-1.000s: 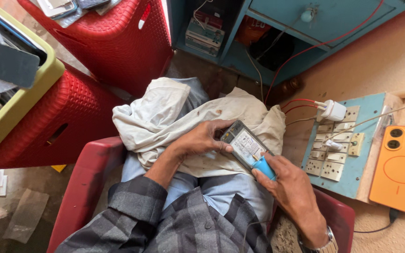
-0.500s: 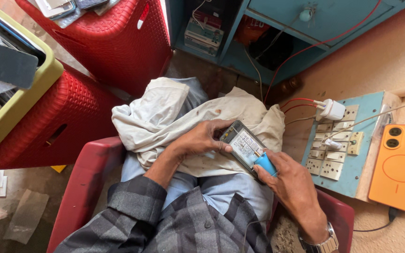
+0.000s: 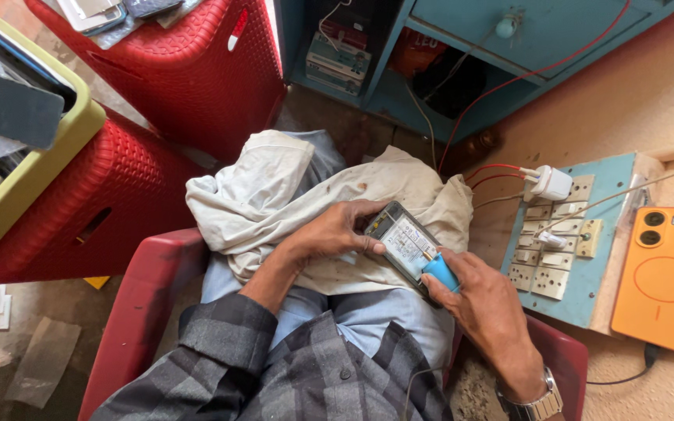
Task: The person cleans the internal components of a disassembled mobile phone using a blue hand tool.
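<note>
An opened phone [image 3: 404,246] with its back removed and a white-labelled battery showing rests on a cream cloth [image 3: 290,187] over my lap. My left hand [image 3: 335,231] grips the phone's upper left edge, thumb against its side. My right hand [image 3: 484,300] holds a small blue-handled tool [image 3: 439,270], its thin tip touching the phone's lower right part. I sit on a red plastic chair [image 3: 146,304].
A blue board of sockets and switches [image 3: 562,253] with a white plug [image 3: 550,183] lies to the right, beside an orange phone [image 3: 667,277] on a cable. Red plastic stools [image 3: 173,78] stand to the left, and a blue cabinet [image 3: 509,39] at the back.
Both hands stay on the phone. The right hand with the blue tool has shifted only slightly along the phone's lower edge.
</note>
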